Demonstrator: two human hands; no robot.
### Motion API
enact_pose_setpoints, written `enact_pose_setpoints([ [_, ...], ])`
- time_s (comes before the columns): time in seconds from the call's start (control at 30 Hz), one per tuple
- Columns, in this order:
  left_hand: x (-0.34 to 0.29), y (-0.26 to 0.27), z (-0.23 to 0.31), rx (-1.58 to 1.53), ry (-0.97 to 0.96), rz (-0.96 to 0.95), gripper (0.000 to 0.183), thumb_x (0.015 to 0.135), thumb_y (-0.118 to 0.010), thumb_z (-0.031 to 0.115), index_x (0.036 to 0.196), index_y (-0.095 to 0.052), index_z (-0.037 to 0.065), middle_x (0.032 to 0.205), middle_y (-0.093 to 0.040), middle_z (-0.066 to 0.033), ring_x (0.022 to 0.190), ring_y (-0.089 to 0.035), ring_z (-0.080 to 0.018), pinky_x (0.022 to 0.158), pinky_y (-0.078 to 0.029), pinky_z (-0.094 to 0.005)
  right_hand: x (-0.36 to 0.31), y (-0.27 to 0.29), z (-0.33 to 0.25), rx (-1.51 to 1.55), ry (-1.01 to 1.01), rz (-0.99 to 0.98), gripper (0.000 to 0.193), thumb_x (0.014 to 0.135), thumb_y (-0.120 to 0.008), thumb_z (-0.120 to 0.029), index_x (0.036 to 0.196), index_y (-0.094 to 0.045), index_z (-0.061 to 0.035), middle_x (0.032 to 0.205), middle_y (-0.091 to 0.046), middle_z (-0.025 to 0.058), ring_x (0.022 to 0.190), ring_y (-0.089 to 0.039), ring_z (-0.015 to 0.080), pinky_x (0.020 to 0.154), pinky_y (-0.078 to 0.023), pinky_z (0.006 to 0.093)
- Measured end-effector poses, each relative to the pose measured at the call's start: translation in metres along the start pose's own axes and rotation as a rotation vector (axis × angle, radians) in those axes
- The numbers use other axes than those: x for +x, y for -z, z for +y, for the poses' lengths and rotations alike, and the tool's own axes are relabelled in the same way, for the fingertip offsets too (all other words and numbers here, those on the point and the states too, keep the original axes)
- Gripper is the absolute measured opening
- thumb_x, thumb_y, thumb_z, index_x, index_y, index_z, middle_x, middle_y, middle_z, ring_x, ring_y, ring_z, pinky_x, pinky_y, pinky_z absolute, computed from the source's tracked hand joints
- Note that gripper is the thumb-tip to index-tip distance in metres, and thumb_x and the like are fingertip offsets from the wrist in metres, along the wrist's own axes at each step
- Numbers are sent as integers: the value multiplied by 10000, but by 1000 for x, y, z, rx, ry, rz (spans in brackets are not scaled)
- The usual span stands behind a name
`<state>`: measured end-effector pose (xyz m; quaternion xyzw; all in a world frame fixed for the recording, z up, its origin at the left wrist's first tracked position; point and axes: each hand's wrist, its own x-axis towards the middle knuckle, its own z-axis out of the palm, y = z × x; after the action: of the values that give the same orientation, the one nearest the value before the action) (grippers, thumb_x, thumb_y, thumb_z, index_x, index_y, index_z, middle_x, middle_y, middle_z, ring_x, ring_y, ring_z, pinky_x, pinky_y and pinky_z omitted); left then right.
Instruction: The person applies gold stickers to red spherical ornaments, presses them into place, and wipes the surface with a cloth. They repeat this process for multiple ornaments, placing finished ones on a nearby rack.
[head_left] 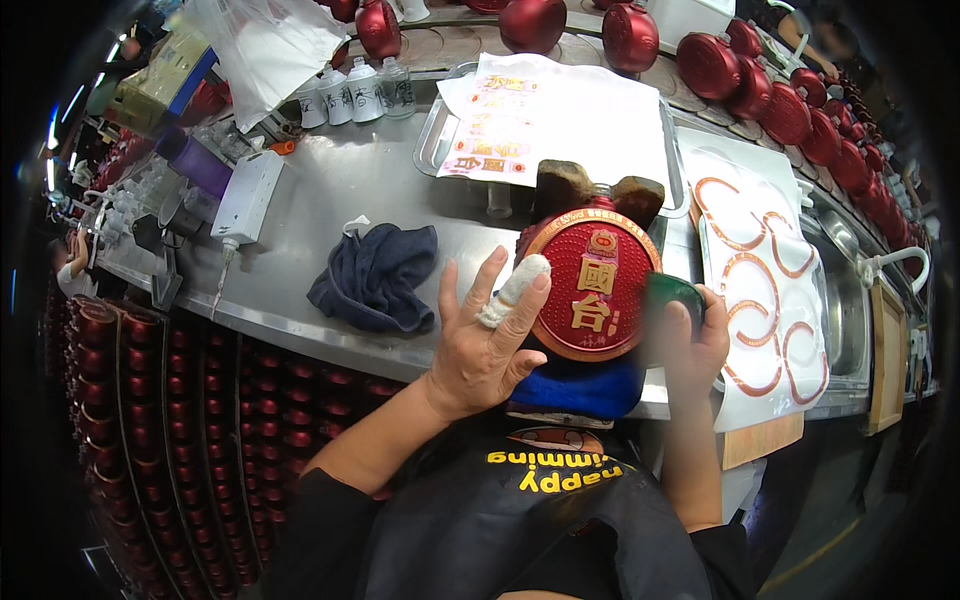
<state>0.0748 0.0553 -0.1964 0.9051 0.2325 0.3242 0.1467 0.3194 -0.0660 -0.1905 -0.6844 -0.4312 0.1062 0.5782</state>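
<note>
In front of me a round red bottle [560,318] with a gold rim band and gold characters lies face up, propped against a dark brown cradle [640,197] with a blue cloth [585,388] below it. My left hand [478,335] is beside its left edge, fingers spread and holding nothing; a white finger cover [515,290] wraps one finger. At the bottle's right edge my right hand [695,345] grips a green flat scraper-like piece [672,295], blurred by motion. Whether that piece touches the bottle I cannot tell.
A dark blue cloth [378,277] lies left on the steel table. Behind the bottle, a tray [432,150] carries a sheet of gold decals [570,110]. Orange ring decals [752,290] lie at right. Small bottles [362,92] and several red bottles [708,65] stand farther back.
</note>
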Motion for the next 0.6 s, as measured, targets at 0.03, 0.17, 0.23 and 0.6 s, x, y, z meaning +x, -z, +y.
enact_pose_setpoints([
  [0.03, 7, 4, -3, -20, -27, -1, 606, 1069, -408, 534, 1529, -518, 155, 1465, -607, -78, 1502, -351, -358, 1209, -40, -633, 3, 1, 2, 17, -3, -11, 365, 1015, -689, -267, 1233, -579, 4, 990, -649, 7, 872, -591, 67, 763, -497, 225],
  [0.17, 31, 21, -3, 218, -307, -90, 587, 1051, -373, 605, 1452, -599, 241, 1386, -665, -10, 1507, -360, -305, 1249, 17, -577, 7, 0, 3, 18, 0, -28, 343, 1023, -676, -263, 1208, -585, 10, 983, -657, 32, 859, -596, 81, 763, -498, 232],
  [0.23, 45, 18, 4, 268, -416, -145, 558, 1048, -392, 591, 1423, -622, 248, 1359, -675, 6, 1499, -375, -272, 1247, 11, -584, 8, -1, 3, 68, -6, -19, 333, 1026, -678, -260, 1173, -597, 27, 933, -678, 66, 821, -615, 116, 757, -511, 257],
  [0.6, 54, 32, -2, 310, -402, -132, 561, 1061, -343, 596, 1374, -666, 261, 1305, -692, 42, 1468, -380, -221, 1250, 22, -593, 8, 2, -3, -13, -36, -59, 324, 1016, -658, -223, 1217, -587, 20, 1008, -648, 57, 887, -603, 107, 790, -506, 259],
])
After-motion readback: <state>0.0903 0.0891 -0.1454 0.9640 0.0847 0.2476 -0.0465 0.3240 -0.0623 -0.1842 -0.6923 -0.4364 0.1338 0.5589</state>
